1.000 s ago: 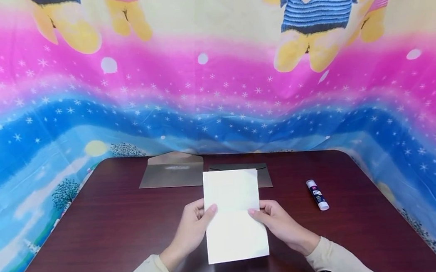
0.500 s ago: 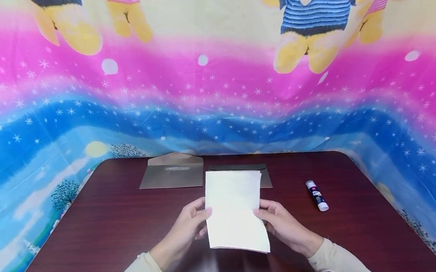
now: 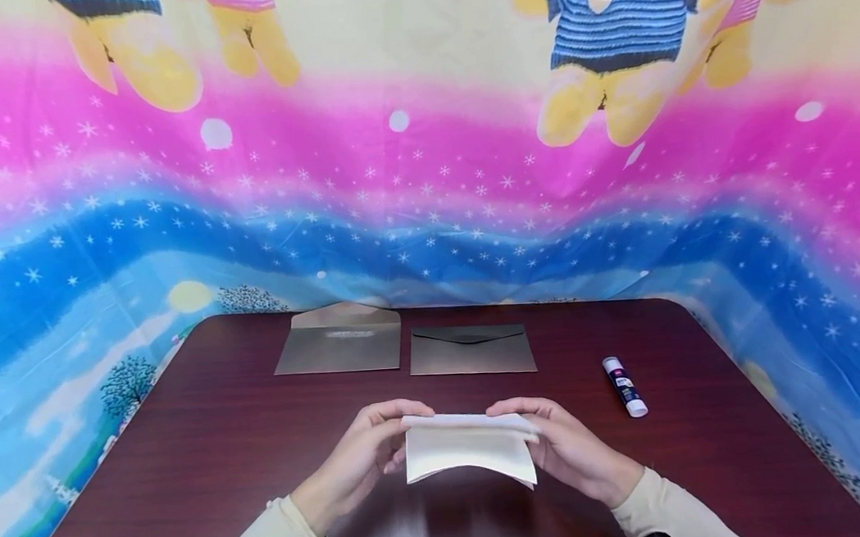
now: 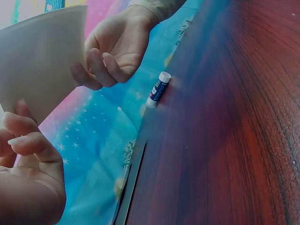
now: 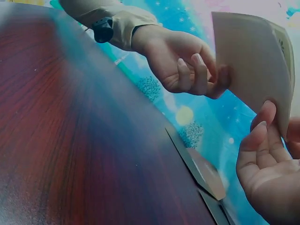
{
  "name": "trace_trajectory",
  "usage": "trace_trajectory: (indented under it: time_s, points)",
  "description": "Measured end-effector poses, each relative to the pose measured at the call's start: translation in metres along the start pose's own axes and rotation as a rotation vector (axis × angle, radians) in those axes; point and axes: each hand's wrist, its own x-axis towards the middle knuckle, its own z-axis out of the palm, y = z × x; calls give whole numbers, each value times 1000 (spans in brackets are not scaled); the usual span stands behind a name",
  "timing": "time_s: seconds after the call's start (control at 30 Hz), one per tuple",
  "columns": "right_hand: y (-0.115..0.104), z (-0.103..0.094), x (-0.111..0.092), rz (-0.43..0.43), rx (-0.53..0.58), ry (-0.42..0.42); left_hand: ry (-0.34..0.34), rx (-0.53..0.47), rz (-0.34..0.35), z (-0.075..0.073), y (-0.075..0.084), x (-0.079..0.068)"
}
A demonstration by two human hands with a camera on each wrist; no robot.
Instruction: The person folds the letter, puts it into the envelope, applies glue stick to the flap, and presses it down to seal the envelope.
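Note:
A white sheet of paper (image 3: 467, 455), bent over into two layers, is held above the table between both hands. My left hand (image 3: 360, 457) pinches its left edge, thumb on the near side. At the opposite edge, my right hand (image 3: 578, 452) grips the paper in the same way. The lower edges bow upward in the middle and stand slightly apart. In the right wrist view the paper (image 5: 251, 61) shows a plain outer face, with a small dark mark visible between its layers. Fingers of both hands curl behind the paper (image 4: 42, 61) in the left wrist view.
Behind the hands lie a grey-brown envelope (image 3: 342, 352) with its flap up and another envelope (image 3: 472, 358) with its flap down. A glue stick (image 3: 625, 386) lies on the right of the dark red table (image 3: 226, 445). A patterned cloth (image 3: 424, 178) hangs behind.
The paper, seen upright and nearly full-face before, has tipped and now looks much shorter, its top edge lowered. Fingers of both hands have come over that edge. The right-hand envelope is now uncovered.

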Motion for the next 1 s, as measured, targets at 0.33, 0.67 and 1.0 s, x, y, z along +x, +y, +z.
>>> trace_trajectory:
  time_s: [0.33, 0.67, 1.0]
  points:
    - [-3, -5, -2, 31, -53, 20, -41, 54, 45, 2, -1, 1]
    - [2, -7, 1, 4, -210, 55, -63, 209, 77, 0, 3, -2]
    - [5, -7, 6, 38, -408, 166, -10, 502, 292, 3, -14, 1]
